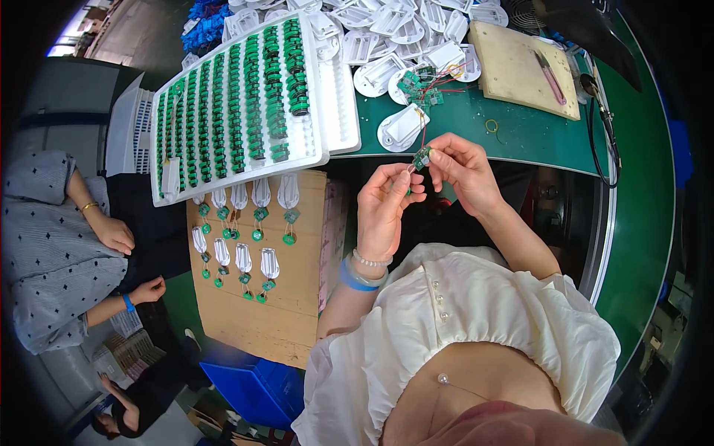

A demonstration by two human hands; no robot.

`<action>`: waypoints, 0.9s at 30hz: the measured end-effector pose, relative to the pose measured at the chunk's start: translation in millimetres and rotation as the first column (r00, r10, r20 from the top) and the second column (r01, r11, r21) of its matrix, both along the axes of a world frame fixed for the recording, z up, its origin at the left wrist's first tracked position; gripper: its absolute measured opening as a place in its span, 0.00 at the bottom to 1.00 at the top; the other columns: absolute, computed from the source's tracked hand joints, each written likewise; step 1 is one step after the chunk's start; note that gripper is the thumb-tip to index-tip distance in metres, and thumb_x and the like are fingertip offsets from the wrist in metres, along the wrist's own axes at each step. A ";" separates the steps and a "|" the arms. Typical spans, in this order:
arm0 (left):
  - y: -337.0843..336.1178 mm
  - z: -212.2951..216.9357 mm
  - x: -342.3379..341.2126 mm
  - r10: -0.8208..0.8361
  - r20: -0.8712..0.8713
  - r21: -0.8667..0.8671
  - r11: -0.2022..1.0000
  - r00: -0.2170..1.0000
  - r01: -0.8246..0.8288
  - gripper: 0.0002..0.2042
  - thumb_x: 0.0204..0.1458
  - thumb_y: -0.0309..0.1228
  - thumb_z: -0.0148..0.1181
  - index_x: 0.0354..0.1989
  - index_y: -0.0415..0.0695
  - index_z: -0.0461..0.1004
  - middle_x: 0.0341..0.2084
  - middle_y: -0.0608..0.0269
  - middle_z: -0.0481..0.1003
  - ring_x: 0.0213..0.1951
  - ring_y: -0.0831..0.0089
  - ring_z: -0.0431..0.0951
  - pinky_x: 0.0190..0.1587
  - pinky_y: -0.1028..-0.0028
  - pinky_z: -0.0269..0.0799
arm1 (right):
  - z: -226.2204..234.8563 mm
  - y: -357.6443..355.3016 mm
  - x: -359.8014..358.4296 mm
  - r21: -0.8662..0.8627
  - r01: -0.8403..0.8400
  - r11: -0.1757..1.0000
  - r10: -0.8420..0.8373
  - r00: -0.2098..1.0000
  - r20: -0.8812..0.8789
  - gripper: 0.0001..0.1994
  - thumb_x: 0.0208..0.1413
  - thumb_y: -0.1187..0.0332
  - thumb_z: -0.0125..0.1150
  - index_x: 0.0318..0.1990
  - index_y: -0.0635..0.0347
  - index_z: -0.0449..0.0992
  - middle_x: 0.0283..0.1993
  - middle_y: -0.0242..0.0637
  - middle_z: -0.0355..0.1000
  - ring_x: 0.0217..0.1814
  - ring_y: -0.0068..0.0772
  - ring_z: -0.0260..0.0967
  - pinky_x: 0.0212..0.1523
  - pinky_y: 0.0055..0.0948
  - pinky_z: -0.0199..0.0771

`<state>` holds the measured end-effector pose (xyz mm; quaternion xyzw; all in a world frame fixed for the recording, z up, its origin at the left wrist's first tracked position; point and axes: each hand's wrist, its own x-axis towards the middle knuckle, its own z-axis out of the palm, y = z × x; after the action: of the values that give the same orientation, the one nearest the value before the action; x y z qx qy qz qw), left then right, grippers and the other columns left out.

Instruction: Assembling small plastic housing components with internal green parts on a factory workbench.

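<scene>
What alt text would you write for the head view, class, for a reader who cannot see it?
Seen from above, a person's left hand and right hand pinch a small green circuit board between them over a green workbench. A white tray of green coils sits to the left, beside white plastic casings and a cardboard sheet bearing finished assemblies.

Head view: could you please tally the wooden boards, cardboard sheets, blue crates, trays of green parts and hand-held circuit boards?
wooden board: 1
cardboard sheet: 1
blue crate: 1
tray of green parts: 1
circuit board, pinched by left hand and right hand: 1
Total: 5
</scene>
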<state>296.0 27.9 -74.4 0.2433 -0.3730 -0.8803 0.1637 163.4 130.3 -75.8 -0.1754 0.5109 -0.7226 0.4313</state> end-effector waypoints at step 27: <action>18.4 -14.1 3.2 0.232 0.000 -0.727 0.668 0.973 -0.159 0.05 0.49 0.19 0.59 0.33 0.37 0.71 0.34 0.63 0.67 0.30 0.80 0.71 0.28 0.82 0.67 | -3.8 -8.6 28.2 0.096 0.105 0.990 -0.095 0.990 -0.108 0.10 0.62 0.66 0.53 0.38 0.66 0.73 0.25 0.29 0.69 0.17 0.13 0.58 0.16 0.15 0.58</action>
<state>299.2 46.3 -88.5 0.2382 -0.6679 -0.6272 0.3220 191.6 121.7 -79.6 -0.1646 0.5767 -0.7065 0.3757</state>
